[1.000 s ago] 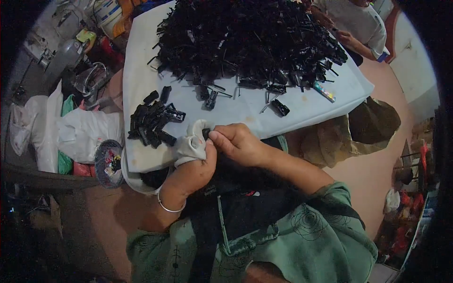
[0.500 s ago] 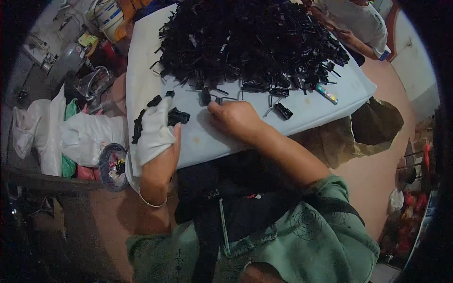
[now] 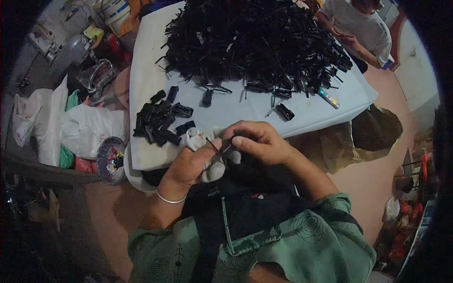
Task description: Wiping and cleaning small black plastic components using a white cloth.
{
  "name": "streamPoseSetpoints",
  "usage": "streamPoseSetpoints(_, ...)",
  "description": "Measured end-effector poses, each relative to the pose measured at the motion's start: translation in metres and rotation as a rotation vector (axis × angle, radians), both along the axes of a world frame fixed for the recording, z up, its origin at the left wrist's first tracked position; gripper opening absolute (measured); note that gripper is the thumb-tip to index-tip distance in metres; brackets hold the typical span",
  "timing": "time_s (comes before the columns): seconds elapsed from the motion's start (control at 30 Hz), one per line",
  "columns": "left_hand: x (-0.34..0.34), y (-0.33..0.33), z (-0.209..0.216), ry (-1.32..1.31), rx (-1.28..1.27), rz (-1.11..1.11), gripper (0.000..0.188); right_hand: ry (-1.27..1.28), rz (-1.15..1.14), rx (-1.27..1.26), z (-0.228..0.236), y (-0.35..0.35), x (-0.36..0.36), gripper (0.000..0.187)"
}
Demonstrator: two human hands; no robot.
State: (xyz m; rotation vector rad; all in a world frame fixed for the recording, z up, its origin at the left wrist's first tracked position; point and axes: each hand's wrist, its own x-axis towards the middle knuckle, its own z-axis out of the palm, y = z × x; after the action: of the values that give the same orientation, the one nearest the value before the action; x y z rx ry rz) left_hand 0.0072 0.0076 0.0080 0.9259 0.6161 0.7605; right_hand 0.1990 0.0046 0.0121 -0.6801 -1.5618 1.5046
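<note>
In front of my body, just off the table's near edge, my two hands meet around a small dark part (image 3: 216,146) with a thin stem. My left hand (image 3: 189,165), partly covered by a white fingered glove (image 3: 193,139), grips it with the thumb on top. Thumb and bent fingers of my right hand (image 3: 264,142) close on its other side. The fingers hide most of the part. Left of my hands lies a small heap of black plastic pieces (image 3: 158,119). Beyond them rises a large pile of black stemmed parts (image 3: 250,52).
A white-covered table (image 3: 236,113) carries both heaps, a few loose parts and a colourful small tube (image 3: 329,98). White bags (image 3: 87,129) and a plastic-lined bin (image 3: 111,160) stand left. Another person (image 3: 361,33) sits at the far right. Brown sacking (image 3: 335,146) lies right of the table.
My left hand has left the small heap and come back toward my body. My right hand has also drawn back from the big pile's edge, and both now meet at a small part.
</note>
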Motion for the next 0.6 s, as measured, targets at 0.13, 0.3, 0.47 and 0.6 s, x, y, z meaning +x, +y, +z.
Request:
streamPoseSetpoints(0.13,-0.002,-0.005,-0.004,-0.022,-0.036,0.075,0.024,-0.216,-0.177,0.130,0.008,-0.004,-0.003,0.023)
streamPoseSetpoints(0.3,0.008,-0.003,-0.016,0.423,0.813,0.325,0.021,-0.279,-0.273,0.689,0.003,-0.007,-0.020,0.016)
streamPoseSetpoints(0.47,0.010,-0.016,0.007,0.363,0.356,0.159,0.028,-0.331,-0.455,0.241,0.001,-0.001,-0.017,0.022)
streamPoseSetpoints(0.6,0.013,-0.012,-0.002,0.446,0.643,0.303,0.028,-0.272,-0.296,0.204,-0.002,-0.006,-0.013,0.024)
